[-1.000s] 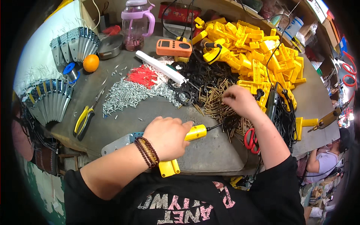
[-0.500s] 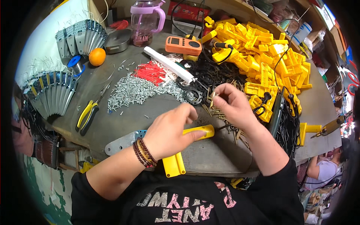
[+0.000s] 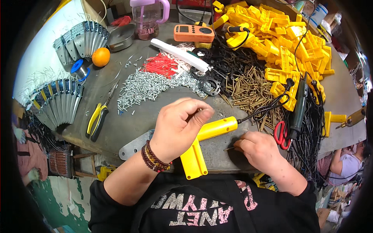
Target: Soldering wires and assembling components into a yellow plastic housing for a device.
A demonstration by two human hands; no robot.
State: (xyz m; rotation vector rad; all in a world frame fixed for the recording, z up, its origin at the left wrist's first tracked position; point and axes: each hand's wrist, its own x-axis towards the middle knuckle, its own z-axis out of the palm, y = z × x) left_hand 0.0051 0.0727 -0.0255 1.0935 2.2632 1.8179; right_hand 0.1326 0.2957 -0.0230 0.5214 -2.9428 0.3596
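Observation:
My left hand (image 3: 180,126) hovers over a yellow plastic T-shaped handle (image 3: 217,128), its thumb and fingers pinched together. A small dark speck shows between the fingertips, too small to name. From under that wrist sticks out a grey metal plate (image 3: 136,146) with holes, partly hidden by the hand. A black cord (image 3: 252,115) leaves the handle's right end. To the right of the handle, low over the table, my right hand (image 3: 258,149) is closed on a thin brass-coloured screw (image 3: 229,148) that points left.
Heaps of silver screws (image 3: 140,89), brass-coloured screws (image 3: 252,91), red pieces (image 3: 161,65) and yellow plastic parts (image 3: 279,42) cover the far side. Pliers (image 3: 97,120) lie left. A dark green power screwdriver (image 3: 299,108) and red-handled scissors (image 3: 280,134) lie right, beside black cords (image 3: 307,147).
My right hand has come down and toward me from above the brass-coloured screws. My left thumb has lifted off the yellow handle into a pinch. The whole view has shifted slightly.

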